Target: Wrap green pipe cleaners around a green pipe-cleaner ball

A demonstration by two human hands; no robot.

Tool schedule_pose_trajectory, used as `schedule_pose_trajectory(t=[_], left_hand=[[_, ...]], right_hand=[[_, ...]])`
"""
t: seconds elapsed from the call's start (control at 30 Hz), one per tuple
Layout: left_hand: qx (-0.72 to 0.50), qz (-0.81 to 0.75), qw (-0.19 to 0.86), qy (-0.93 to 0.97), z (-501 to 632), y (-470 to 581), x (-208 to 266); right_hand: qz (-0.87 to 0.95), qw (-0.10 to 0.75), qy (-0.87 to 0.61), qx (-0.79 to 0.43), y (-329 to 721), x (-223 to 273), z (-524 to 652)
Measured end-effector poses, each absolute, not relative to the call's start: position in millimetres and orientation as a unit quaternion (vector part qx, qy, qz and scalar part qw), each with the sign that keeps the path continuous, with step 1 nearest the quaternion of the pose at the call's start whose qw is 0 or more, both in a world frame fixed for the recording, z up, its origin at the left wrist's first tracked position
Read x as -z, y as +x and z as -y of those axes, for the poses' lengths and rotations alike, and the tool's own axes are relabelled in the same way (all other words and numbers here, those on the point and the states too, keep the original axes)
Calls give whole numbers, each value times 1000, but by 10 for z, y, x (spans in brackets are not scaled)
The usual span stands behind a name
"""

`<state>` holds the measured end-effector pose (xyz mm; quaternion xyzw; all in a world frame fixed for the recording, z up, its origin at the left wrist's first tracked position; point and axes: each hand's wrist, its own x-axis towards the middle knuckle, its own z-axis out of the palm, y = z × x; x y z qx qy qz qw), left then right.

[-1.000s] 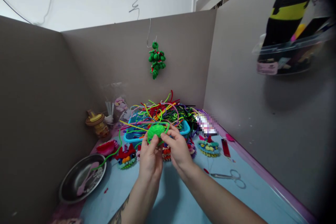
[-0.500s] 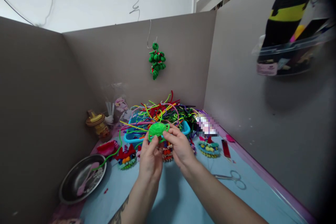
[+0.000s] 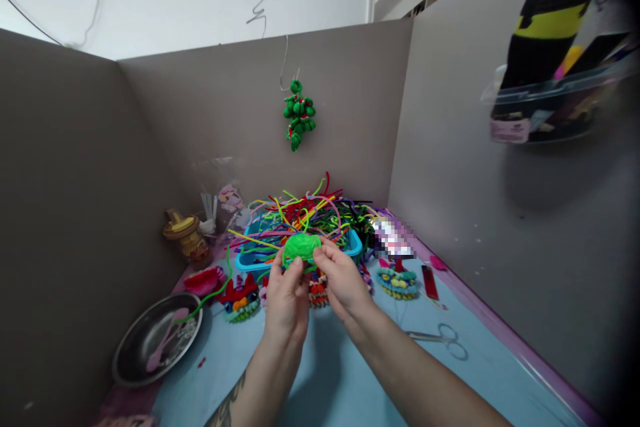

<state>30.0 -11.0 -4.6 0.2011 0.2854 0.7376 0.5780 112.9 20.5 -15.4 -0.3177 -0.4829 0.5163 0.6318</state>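
Both my hands are raised over the table, pinching a bright green wound bundle (image 3: 301,247) that looks like coiled pipe cleaner. My left hand (image 3: 289,303) grips its lower left side, with the thumb in front. At its right end, the thumb and fingers of my right hand (image 3: 345,283) are closed on the edge. Behind the bundle, a blue tray (image 3: 355,245) is heaped with many-coloured pipe cleaners (image 3: 305,210). A loose green strand (image 3: 215,293) runs from a steel bowl up towards the tray; whether it joins the bundle I cannot tell.
The steel bowl (image 3: 125,347) at left holds a pink scoop (image 3: 163,347) and small white pieces. Scissors (image 3: 443,339) lie at right. Colourful fuzzy figures (image 3: 397,282) stand before the tray. A green ornament (image 3: 299,117) hangs on the grey back panel (image 3: 215,107).
The green bundle has turned slightly between my fingers, and my right thumb has shifted a little to the right. Both hands keep their hold.
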Motion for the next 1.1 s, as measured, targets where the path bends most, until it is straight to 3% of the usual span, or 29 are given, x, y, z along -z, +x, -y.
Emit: schedule_pose_trajectory(t=[0.23,0.33,0.5,0.77,1.1], left_hand=[[-728,-304,586,186,67,140,-18],[-723,-308,594,172,46,89,-39],[-716,-313,607,145,25,66,-57],[-713,-275,620,178,60,142,-43],[-762,-321,529,190,81,181,-55]], right_hand=[[435,671,-323,-507,1174,140,-239],[472,683,-361,-424,1261,95,-240],[642,615,-368,-271,1398,-18,-213],[696,574,-377,-210,1343,9,-179],[739,552,-360,-141,1322,26,-172]])
